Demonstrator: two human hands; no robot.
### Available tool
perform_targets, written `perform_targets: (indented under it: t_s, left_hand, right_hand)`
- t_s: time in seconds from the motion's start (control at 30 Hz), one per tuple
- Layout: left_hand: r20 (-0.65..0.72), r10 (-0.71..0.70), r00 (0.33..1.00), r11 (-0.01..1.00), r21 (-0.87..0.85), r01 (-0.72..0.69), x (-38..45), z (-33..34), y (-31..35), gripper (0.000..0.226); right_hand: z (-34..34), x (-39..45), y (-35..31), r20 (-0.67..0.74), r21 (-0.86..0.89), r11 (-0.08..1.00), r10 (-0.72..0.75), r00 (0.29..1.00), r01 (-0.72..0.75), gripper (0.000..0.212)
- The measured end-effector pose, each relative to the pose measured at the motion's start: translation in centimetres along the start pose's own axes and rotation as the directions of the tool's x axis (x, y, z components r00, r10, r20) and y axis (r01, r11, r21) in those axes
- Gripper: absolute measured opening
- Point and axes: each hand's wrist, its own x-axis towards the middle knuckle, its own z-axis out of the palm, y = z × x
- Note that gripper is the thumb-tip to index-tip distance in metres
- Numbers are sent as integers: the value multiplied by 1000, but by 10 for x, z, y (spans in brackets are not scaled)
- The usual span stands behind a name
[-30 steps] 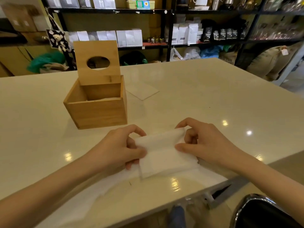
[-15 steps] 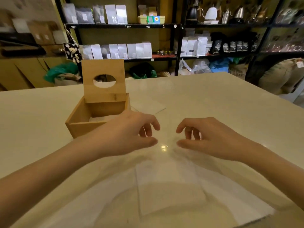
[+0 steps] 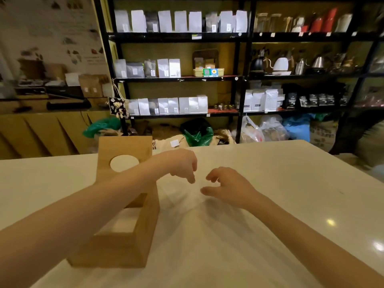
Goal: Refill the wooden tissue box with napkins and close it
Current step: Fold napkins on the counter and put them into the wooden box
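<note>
The wooden tissue box (image 3: 116,250) stands on the table at the left, its lid (image 3: 124,151) with a round hole raised upright at the back. White napkins (image 3: 122,223) lie inside it. A flat white napkin (image 3: 180,197) lies on the table just right of the box. My left hand (image 3: 182,165) reaches over the box, its fingertips pointing down at that napkin's far edge. My right hand (image 3: 226,187) hovers at the napkin's right edge with loosely curled fingers and the thumb low near the paper. Neither hand holds anything.
The pale glossy table (image 3: 270,204) stretches to the right and towards me. Black shelves (image 3: 239,80) with bags, jars and kettles stand beyond its far edge, with sacks and plastic bags on the floor below them.
A second ago both hands held a folded napkin near the table's front edge. Now they are free of it and have reached forward to the napkin right of the box; my view has lifted.
</note>
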Motion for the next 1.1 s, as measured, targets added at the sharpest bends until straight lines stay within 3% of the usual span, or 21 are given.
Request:
perform_targets:
  t_s: [0.1, 0.23, 0.37, 0.67, 0.9, 1.1]
  left_hand:
    - [41, -68, 997, 995, 76, 65, 24, 12, -6, 49]
    - [192, -81, 978, 985, 167, 49, 40, 26, -8, 57]
    - [203, -50, 978, 987, 159, 18, 44, 31, -8, 58]
    - [157, -49, 986, 992, 126, 29, 45, 34, -15, 38]
    - [-15, 23, 1000, 997, 75, -22, 27, 21, -15, 26]
    - [-204, 105, 973, 990, -71, -122, -19, -2, -13, 21]
  right_hand:
    - [17, 12, 3, -19, -30, 997, 69, 997, -70, 52]
    - [34, 15, 6, -75, -203, 979, 17, 997, -32, 57]
    - [38, 14, 11, -51, -219, 975, -32, 998, 20, 43]
    - [36, 13, 15, -45, 76, 997, 15, 999, -12, 15]
    - [6, 16, 18, -23, 387, 917, 113, 993, -96, 4]
    - [-32, -8, 13, -5, 568, 818, 112, 994, -89, 18]
